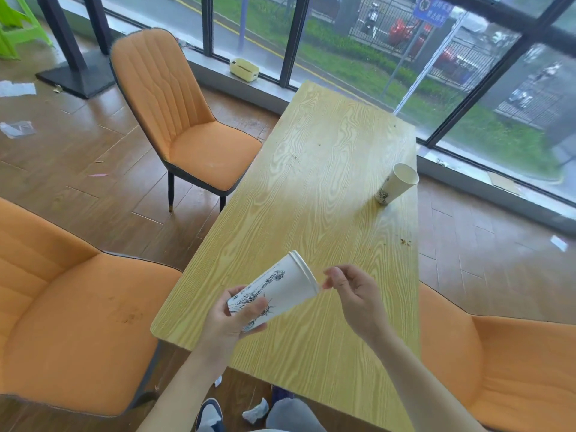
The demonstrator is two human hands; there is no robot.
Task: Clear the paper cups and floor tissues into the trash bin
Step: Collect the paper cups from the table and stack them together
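L hand (232, 319) grips stacked paper cups (277, 289) by the base, tilted above the near end of the table (311, 188). R hand (352, 294) is loosely curled at the rim, holding nothing. Another cup (396, 183) stands on the table's far right, crumpled tissue (256, 411) on floor by the feet.

A pale wooden table (318, 194) with bold wavy grain and a faint sheen, flecked with crumbs. On it, a matt white paper cup (396, 183) (dark ink print near the base); nested paper cups (277, 289) of the same matt stock, printed with black line drawings, sit in the left hand (229, 319). Orange chairs (187, 120) wear smooth leather-like upholstery with stitched ribs, dark trim and a stained seat. The brown wood-plank floor (93, 182) looks scuffed and dull. Crumpled white tissue (256, 411) lies on it. Dark matt frames hold the window glass (358, 42).
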